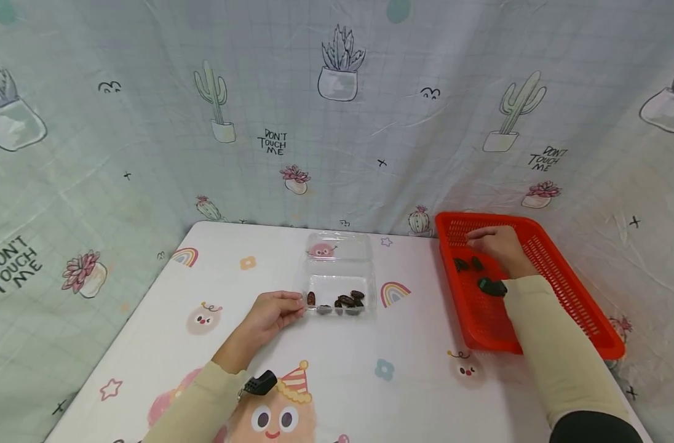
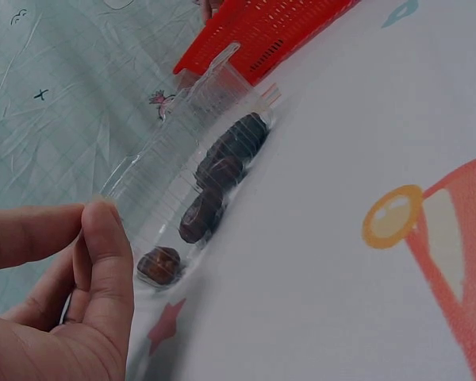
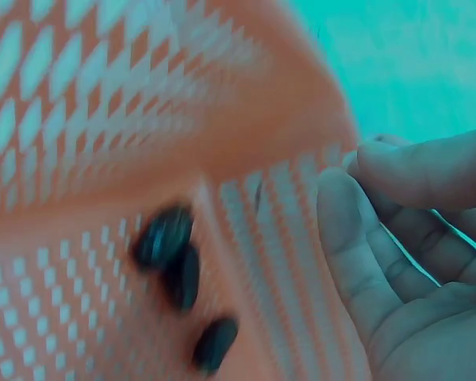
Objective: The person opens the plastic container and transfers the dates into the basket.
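Pieces [image 3: 216,344] in the red basket [image 1: 483,315] look blurred near the right fingers [image 3: 345,234].

This looks like a homey corner, but I cannot tell which room it is. A thin, creased cloth [image 1: 381,117] hangs past the far edge of a white table [image 1: 425,394] and along both sides. It has potted cactuses [image 1: 215,101] and "DON'T TOUCH ME" on it. The table has a rainbow [image 1: 186,251] near its far left corner and a smiling face [image 1: 273,418] by its near edge.
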The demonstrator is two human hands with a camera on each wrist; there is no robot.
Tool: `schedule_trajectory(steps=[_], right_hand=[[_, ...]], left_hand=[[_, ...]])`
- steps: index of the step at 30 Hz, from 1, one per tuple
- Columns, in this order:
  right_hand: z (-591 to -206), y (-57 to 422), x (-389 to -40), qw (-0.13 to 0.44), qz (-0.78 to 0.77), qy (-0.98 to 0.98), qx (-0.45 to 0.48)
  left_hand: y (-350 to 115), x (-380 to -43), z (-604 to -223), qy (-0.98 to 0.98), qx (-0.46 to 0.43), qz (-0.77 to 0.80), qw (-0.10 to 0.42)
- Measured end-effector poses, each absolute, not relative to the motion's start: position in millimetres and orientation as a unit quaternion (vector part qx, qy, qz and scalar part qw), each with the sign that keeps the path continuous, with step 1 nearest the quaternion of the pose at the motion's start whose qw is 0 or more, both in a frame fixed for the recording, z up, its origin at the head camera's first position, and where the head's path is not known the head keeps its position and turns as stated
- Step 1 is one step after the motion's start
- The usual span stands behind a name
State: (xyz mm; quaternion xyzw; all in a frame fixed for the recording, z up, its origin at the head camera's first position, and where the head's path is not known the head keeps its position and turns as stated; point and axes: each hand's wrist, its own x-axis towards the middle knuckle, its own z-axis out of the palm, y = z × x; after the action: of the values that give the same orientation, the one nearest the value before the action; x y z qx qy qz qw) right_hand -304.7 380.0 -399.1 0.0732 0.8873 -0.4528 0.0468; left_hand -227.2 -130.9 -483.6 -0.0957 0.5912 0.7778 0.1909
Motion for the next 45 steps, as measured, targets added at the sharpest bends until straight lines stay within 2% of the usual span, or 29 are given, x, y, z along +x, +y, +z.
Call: schedule_trajectory(steps=[9, 16, 19, 29, 36, 45], right_hand=[[-360.5, 313.5, -302.2, 0.068, -0.472, 0.879, -0.005], [-356.3, 261.7, -298.7, 0.077, -0.47, 0.877, -0.067], [-359.1, 236.3, -296.5, 0.1, -0.475, 0.869, -0.093], [-401.8, 150.6, -291.2, 0.192, -0.465, 0.85, -0.156], [-439.6, 107.9, -288.8, 0.203, -0.415, 0.857, -0.228], [-470.1, 87.7, -292.7, 0.204, -0.348, 0.866, -0.296]], left_hand=[[-129.5, -231.3, -480.0, 0.59, -0.097, 0.779, 0.189], [-128.7, -231.8, -480.0, 0.588, -0.101, 0.78, 0.188], [-129.3, -231.7, -479.4, 0.589, -0.098, 0.78, 0.188], [-130.6, -230.8, -479.3, 0.586, -0.103, 0.781, 0.188], [-128.8, -231.0, -481.5, 0.583, -0.097, 0.785, 0.186], [-132.7, -228.8, -486.8, 0.577, -0.091, 0.79, 0.185]])
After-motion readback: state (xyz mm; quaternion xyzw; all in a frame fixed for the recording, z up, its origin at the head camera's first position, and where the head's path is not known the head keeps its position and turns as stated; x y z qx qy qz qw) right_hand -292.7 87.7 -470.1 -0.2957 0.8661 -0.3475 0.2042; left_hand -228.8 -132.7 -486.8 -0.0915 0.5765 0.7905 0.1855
